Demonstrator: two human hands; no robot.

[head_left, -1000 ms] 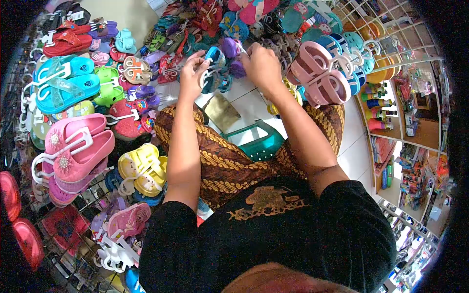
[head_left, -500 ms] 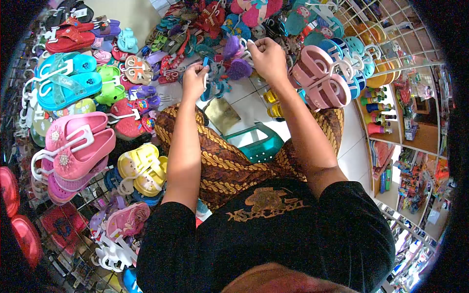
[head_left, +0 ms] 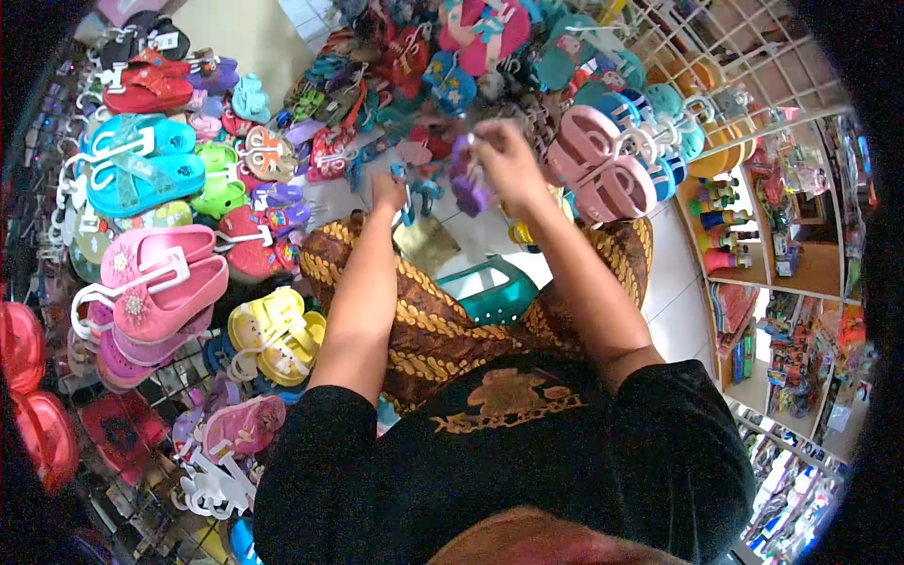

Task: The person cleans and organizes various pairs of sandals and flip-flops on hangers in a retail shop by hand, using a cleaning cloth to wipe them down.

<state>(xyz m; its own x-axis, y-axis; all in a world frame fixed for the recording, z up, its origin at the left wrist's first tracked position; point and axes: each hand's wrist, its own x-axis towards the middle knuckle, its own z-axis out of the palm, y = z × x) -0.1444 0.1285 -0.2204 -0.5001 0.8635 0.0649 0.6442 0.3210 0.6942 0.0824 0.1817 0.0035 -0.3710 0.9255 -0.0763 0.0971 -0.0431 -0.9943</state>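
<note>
Purple sandals [head_left: 473,198] hang beyond the green stool [head_left: 504,297], right hand [head_left: 508,160] fingers pinching their hanger [head_left: 472,139], left hand [head_left: 386,193] seemingly closed on blue footwear [head_left: 408,212]; mid-handling, next move likely needing steady grips.

We see the right hand [head_left: 508,162] and the purple sandals [head_left: 468,185] blurred, and cannot make out the left hand's [head_left: 387,191] grip. We cannot read the shirt [head_left: 537,471] lettering [head_left: 509,414]; the view's left edge cuts off a red shoe [head_left: 21,347].
</note>
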